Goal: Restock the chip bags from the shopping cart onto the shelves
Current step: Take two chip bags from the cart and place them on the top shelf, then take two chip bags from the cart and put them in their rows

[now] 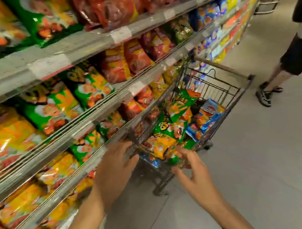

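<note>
A wire shopping cart (222,90) stands beside the shelves, holding several chip bags: green ones (180,104), a yellow one (160,146) and blue ones (209,113). My left hand (114,169) reaches toward the cart's near end with fingers spread, holding nothing. My right hand (192,170) hovers at the cart's near rim with fingers loosely spread, close to a green bag (173,159); no grip shows. The shelves (87,45) on the left are packed with green, yellow and red chip bags. The picture is motion-blurred.
A person in dark shorts and sneakers (264,94) stands past the cart at the right. Another wire cart or basket (267,0) is at the far end of the aisle. Grey tiled floor (259,169) stretches to the right of the cart.
</note>
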`<action>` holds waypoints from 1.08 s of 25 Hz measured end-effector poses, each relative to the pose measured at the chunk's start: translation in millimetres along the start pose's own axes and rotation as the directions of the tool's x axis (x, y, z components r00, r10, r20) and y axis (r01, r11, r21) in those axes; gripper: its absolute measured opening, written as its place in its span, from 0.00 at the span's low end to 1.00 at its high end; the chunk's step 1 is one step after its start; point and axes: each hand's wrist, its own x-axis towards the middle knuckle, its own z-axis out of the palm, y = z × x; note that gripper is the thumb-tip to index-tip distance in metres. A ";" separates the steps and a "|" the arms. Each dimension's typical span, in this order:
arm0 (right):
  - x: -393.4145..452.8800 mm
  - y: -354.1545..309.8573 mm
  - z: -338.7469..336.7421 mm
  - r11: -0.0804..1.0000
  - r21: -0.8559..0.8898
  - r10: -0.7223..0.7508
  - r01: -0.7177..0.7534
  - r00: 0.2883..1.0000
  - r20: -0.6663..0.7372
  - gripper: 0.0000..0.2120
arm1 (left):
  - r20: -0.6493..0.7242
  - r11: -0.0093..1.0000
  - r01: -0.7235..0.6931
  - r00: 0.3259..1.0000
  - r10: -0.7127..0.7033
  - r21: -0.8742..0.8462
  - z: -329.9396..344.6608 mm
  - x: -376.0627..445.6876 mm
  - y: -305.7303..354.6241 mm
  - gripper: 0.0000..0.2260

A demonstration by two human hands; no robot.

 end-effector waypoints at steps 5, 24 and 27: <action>20.8 57.8 -47.9 0.981 -0.008 0.196 -0.196 0.981 0.006 0.26 | 0.171 0.999 0.031 0.985 -0.033 0.013 68.4 61.6 34.4 0.17; 233.3 173.8 -56.4 0.772 0.041 0.636 -0.635 0.771 -0.036 0.38 | 0.648 0.984 -0.101 0.762 -0.017 0.144 226.4 394.2 -0.1 0.26; 271.6 207.9 -59.2 0.696 0.112 0.712 -0.709 0.702 0.012 0.38 | 0.673 0.985 -0.073 0.738 -0.053 0.158 251.1 439.2 -8.8 0.30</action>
